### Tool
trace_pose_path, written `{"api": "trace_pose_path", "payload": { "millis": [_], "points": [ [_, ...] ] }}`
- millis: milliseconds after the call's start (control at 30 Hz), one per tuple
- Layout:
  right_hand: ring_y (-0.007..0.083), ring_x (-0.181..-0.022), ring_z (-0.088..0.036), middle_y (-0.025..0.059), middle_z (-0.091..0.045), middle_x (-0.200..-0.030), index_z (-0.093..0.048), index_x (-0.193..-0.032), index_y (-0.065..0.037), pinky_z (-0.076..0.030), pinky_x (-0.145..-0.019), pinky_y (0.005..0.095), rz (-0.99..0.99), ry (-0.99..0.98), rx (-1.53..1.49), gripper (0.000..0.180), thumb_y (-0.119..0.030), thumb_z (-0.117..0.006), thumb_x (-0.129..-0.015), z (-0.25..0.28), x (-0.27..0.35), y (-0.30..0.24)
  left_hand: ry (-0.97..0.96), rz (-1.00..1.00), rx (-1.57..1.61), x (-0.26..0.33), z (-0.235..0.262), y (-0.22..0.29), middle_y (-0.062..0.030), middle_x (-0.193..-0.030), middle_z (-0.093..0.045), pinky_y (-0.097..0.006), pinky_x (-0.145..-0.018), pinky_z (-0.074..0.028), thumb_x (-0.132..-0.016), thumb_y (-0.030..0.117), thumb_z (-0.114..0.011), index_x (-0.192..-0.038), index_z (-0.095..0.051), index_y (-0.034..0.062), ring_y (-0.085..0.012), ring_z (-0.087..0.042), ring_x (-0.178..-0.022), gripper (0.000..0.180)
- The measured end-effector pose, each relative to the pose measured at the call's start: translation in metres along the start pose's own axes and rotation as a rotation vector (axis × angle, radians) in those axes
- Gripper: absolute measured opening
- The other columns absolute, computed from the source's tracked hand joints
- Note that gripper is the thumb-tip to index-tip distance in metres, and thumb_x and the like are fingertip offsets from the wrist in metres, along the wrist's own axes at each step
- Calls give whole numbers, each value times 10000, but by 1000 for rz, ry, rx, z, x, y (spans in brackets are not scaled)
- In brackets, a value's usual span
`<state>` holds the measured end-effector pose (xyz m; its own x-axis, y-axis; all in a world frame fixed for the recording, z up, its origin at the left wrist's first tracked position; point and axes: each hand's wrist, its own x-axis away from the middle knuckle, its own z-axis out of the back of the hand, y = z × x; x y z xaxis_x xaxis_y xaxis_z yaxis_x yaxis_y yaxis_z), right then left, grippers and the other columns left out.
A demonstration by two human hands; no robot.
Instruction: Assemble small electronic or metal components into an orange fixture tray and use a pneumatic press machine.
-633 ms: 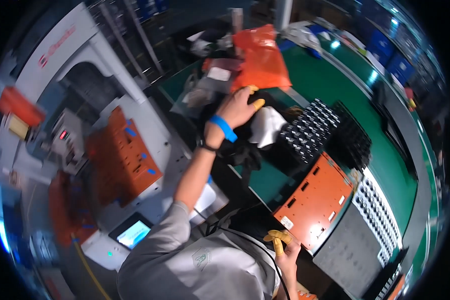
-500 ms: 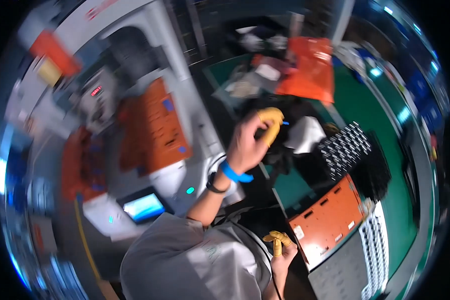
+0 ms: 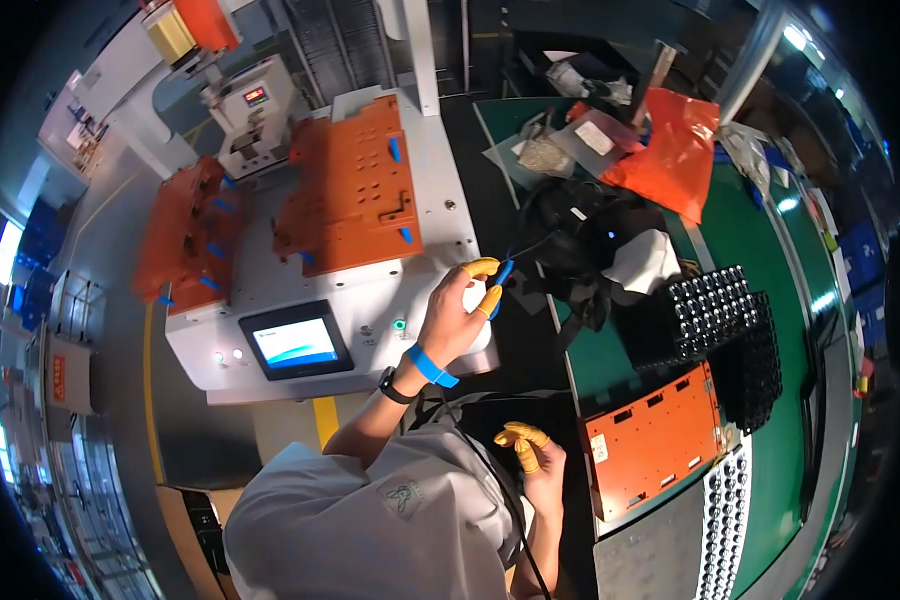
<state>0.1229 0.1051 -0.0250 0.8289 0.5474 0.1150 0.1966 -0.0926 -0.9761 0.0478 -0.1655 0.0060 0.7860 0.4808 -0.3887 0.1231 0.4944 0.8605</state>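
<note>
Yellow finger cots cover fingertips on both hands. My left hand is raised beside the machine's near right corner, thumb and fingers pinched on a slim blue tool with a thin dark end; its exact kind is unclear. A blue strap and a black watch circle that wrist. Lower down, close to my body, my right hand is closed, its covered fingertips together; whatever they hold cannot be made out. The nearest thing to it is an orange perforated plate on the bench to its right.
The white machine at left carries two orange fixtures and a screen. On the green bench lie a black holder of silver-topped cylinders, a white cloth, black bundles and an orange bag.
My view has swung left toward the machine. The left hand, with the blue tool, has drawn back from over the bench clutter to the machine's corner. The right hand stays closed near my body.
</note>
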Motion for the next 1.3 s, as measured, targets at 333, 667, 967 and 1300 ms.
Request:
{"api": "trace_pose_path", "payload": {
  "millis": [333,667,967,1300],
  "points": [
    [158,-935,-671,91,-739,-1025,-673,-1223,65,-524,-918,307,-181,151,-128,261,-109,-574,-1055,2,5,82,-96,-242,45,-32,-57,28,-139,-1186,-681,-405,-949,-520,-863,44,-745,-1204,-654,37,-352,-637,-1106,353],
    [116,-809,-616,73,-729,-997,-681,-1195,53,-520,-788,269,-231,270,8,244,-112,-555,-1068,-11,-29,93,-291,-366,65,-65,-132,55,-214,-1578,-389,-502,-1189,-321,-787,200,-850,-1575,-293,35,-418,-401,-1428,979],
    [99,-766,-607,66,-728,-1038,-677,-1242,29,-530,-728,256,-299,345,77,250,-87,-553,-1058,-16,-52,98,-377,-172,54,-106,-150,41,-161,-1118,-686,-418,-838,-571,-751,74,-788,-1303,-632,78,-349,-685,-983,574],
    [90,-760,-609,48,-728,-1034,-671,-1251,16,-531,-728,253,-353,337,157,256,-98,-553,-1054,-18,-64,101,-503,-436,218,-131,-144,62,-266,-1546,-362,-513,-1174,-336,-672,67,-842,-1573,-241,-12,-472,-373,-1393,1086]
  ]
}}
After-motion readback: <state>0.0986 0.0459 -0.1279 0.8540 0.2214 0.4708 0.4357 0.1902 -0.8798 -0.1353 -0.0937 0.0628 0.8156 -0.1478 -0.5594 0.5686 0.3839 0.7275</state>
